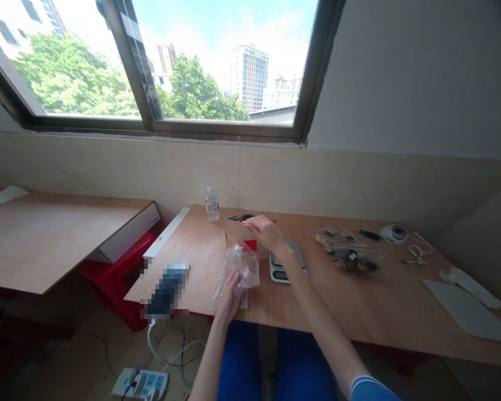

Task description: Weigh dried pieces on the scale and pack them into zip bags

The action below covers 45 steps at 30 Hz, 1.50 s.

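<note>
Head view | left hand (229, 298): fingers curled around clear plastic bag (242, 267) | right hand (267, 233): fingers pinching brown kraft-paper sheet (235, 231) | above wooden counter (192, 267)

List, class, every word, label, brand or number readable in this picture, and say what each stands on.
Nothing can be quoted; no text is legible.
The label on the plastic water bottle: too small to read.
The markings on the white power strip: too small to read.
The pixelated dark object: too blurred to read.

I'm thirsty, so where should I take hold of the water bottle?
Grip the water bottle around its labelled middle, coming from the front left: it stands upright, its round body suits a closed hand, and the brown card sits to its right.
</note>
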Available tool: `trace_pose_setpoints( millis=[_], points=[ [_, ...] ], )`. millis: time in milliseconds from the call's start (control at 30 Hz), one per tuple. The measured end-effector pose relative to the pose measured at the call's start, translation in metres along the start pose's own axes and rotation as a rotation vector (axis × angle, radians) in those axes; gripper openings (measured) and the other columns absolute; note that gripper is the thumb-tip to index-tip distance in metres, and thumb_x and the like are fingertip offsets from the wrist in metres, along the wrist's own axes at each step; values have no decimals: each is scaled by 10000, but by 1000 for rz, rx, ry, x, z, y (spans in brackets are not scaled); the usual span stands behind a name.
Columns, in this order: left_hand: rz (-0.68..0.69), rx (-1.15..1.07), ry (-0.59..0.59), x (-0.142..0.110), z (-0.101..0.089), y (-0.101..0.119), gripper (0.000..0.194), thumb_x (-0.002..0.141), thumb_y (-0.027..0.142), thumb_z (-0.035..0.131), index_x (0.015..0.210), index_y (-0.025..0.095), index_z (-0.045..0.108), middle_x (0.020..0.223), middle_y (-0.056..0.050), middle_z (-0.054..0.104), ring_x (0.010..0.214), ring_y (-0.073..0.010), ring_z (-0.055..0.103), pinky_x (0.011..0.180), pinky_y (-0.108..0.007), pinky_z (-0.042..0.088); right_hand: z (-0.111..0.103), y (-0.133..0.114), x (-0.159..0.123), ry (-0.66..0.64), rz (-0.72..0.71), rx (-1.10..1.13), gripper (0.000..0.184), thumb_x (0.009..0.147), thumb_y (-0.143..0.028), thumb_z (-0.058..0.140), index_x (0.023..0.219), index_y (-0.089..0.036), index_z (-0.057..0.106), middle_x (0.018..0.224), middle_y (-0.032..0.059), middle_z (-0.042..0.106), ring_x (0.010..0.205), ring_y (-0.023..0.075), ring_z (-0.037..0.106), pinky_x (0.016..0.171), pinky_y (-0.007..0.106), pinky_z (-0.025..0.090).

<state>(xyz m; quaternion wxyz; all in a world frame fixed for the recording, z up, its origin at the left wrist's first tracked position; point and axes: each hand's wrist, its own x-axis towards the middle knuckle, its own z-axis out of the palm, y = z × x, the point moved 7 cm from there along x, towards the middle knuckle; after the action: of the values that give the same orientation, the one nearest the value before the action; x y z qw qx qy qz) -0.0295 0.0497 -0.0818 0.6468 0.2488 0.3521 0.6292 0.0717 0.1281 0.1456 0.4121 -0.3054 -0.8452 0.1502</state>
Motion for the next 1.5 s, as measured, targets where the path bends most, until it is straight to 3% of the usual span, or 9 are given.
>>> trace_pose_setpoints(
  millis=[167,333,500,700,900,1067,1167,1367,1500],
  points=[
    [1,-16,10,-1,2,1,361,777,313,626,1126,228,599,1146,-79,643,1024,-210,614,861,-315,491,-11,-10,-33,192,75,-59,326,940,-338,351,1136,-266,602,1214,46,582,1153,193,494,1026,375,324],
    [27,51,-57,-4,27,10,385,746,309,661,1106,178,618,1116,-96,650,1003,-226,614,838,-305,479,10,22,-99,315,431,31,523,777,-497,578,1185,-174,525,1200,125,559,1148,275,484,987,437,362],
    [71,353,-208,-4,65,18,264,697,264,693,946,176,694,1033,-96,675,975,-246,598,847,-324,458,17,64,-136,277,700,368,439,794,-574,481,898,-165,605,871,103,671,801,244,627,723,349,493],
    [117,417,-117,-10,90,25,255,703,283,684,946,207,658,1010,-74,649,951,-227,577,814,-277,435,-11,69,-148,367,740,279,469,841,-595,354,868,-188,586,706,80,644,626,228,604,566,309,453],
    [325,584,136,-12,92,40,305,829,475,494,744,189,559,665,-11,568,629,-151,526,597,-237,394,10,47,-157,288,695,87,401,895,-528,299,866,-240,576,788,84,674,745,263,640,628,301,434],
    [384,784,182,-3,80,49,333,859,485,420,693,206,494,585,3,523,547,-148,498,562,-253,377,19,49,-169,255,663,192,392,894,-517,316,868,-227,577,805,71,676,707,230,629,641,297,461],
    [376,879,206,0,60,68,305,855,456,433,687,211,503,603,-3,527,572,-161,505,571,-263,378,-12,82,-191,251,708,97,408,883,-509,328,906,-201,595,731,69,654,606,212,597,599,305,462],
    [346,1124,387,-2,5,109,225,822,385,493,862,176,566,723,-54,572,721,-239,555,702,-358,409,-146,173,-221,329,684,-672,352,795,-218,383,1056,-89,581,1024,217,596,999,309,533,869,457,394],
    [621,1431,591,-17,19,118,403,839,338,462,1142,72,476,1110,-202,515,1056,-326,484,858,-456,389,-190,219,-226,136,752,-901,406,735,-144,435,1116,-138,574,1160,190,559,1087,317,476,884,496,350]
  ],
)
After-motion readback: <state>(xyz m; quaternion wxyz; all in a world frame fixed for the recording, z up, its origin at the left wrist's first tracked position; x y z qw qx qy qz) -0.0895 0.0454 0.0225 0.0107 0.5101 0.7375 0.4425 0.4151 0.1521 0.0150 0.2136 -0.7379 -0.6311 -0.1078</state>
